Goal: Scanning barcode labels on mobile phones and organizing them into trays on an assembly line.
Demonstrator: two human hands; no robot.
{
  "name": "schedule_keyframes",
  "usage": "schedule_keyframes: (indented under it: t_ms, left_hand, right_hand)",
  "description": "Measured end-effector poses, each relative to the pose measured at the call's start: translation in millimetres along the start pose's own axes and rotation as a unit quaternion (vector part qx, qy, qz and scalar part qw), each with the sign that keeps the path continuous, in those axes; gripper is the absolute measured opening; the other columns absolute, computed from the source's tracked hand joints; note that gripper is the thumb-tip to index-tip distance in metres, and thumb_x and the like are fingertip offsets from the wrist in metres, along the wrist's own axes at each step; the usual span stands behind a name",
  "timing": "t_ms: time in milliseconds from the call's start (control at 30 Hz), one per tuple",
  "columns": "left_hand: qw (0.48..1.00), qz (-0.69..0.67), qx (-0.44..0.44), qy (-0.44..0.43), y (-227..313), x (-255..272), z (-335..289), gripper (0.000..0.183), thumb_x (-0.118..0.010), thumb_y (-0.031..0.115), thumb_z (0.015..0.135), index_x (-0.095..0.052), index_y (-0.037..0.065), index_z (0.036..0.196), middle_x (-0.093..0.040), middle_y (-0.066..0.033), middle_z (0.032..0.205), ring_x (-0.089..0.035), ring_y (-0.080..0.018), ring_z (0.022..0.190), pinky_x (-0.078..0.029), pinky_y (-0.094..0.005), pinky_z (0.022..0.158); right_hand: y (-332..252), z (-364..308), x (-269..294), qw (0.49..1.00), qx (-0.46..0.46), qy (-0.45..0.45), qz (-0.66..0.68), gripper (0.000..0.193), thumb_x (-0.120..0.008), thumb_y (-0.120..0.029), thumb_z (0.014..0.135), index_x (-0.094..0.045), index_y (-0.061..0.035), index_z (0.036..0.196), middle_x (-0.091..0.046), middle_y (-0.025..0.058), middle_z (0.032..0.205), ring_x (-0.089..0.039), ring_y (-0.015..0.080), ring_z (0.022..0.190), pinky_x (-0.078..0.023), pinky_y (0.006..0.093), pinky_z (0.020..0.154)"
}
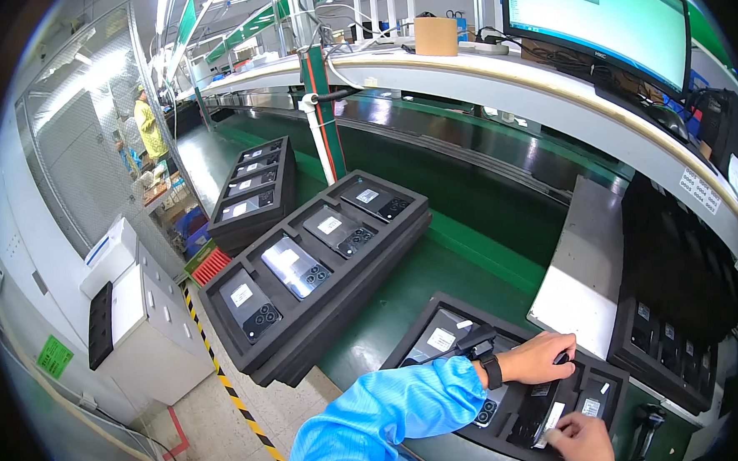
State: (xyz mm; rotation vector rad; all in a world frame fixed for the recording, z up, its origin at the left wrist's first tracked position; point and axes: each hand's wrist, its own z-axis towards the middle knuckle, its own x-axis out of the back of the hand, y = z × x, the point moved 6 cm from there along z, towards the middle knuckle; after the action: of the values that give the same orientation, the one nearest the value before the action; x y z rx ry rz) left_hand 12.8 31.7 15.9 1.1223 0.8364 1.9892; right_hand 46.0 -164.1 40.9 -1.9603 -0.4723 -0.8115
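A black foam tray (614, 376) with phones in its slots lies in front of me at the lower right. My left hand (530, 361), below a blue sleeve and a black watch (491, 371), reaches across it. Its fingers are curled on a small black object (562, 357) whose kind I cannot make out. Beneath that hand, a dark glossy phone (527, 414) with a white strip (554, 416) sits in the tray. My right hand (586, 443) has its bent fingers closed at the near end of this phone. Beside it rests another phone (592, 402) with a white label.
Left of the tray stands a stack of foam trays (351, 294) holding several phones, with another stack (255, 207) behind. More phones fill a tray (663, 349) at right. Above the green bench (374, 330) runs a shelf with a monitor (596, 22) and tape roll (436, 37). A person (150, 125) stands far left.
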Motion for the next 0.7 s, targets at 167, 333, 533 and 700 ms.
schedule_keyframes:
  t_ms: [167, 333, 533, 700]
  left_hand:
    - [1.000, 0.002, 0.013, -0.008, 1, 1, 0, 0.029, -0.069, 0.021, 0.086, -0.054, 0.001, 0.098, -0.062, -0.0160, 0.091, -0.061, -0.0367, 0.089, -0.048, -0.0445, 0.081]
    - [1.000, -0.002, 0.011, -0.011, 1, 1, 0, 0.029, -0.069, 0.022, 0.085, -0.054, 0.001, 0.098, -0.063, -0.0159, 0.092, -0.061, -0.0368, 0.090, -0.048, -0.0442, 0.081]
    - [0.999, -0.002, 0.036, -0.037, -1, -1, 0, 0.031, -0.069, 0.026, 0.087, -0.054, 0.002, 0.099, -0.062, -0.0154, 0.095, -0.060, -0.0357, 0.093, -0.047, -0.0445, 0.084]
    - [0.999, 0.037, 0.000, -0.035, 5, 0, -1, 0.033, -0.069, 0.031, 0.089, -0.056, 0.003, 0.103, -0.062, -0.0142, 0.100, -0.060, -0.0344, 0.096, -0.046, -0.0448, 0.088]
  right_hand:
    - [7, 25, 17, 0.983, 0.025, 0.165, 0.071, 0.055, -0.080, -0.018, 0.073, -0.063, 0.0016, 0.122, -0.071, 0.0118, 0.088, -0.063, 0.0140, 0.071, -0.051, 0.0291, 0.066]
    - [-2, 37, 4, 0.982, 0.088, 0.148, -0.079, 0.054, -0.081, -0.016, 0.066, -0.063, 0.0024, 0.114, -0.064, 0.0153, 0.102, -0.065, 0.0303, 0.095, -0.052, 0.0387, 0.082]
    - [3, 38, -6, 0.984, 0.068, 0.120, -0.114, 0.042, -0.079, -0.012, 0.063, -0.067, 0.0009, 0.102, -0.061, 0.0170, 0.096, -0.062, 0.0370, 0.092, -0.051, 0.0409, 0.080]
    - [7, 28, -9, 0.987, 0.081, 0.115, -0.082, 0.023, -0.078, -0.008, 0.067, -0.068, 0.0017, 0.085, -0.062, 0.0122, 0.088, -0.064, 0.0296, 0.081, -0.051, 0.0370, 0.072]
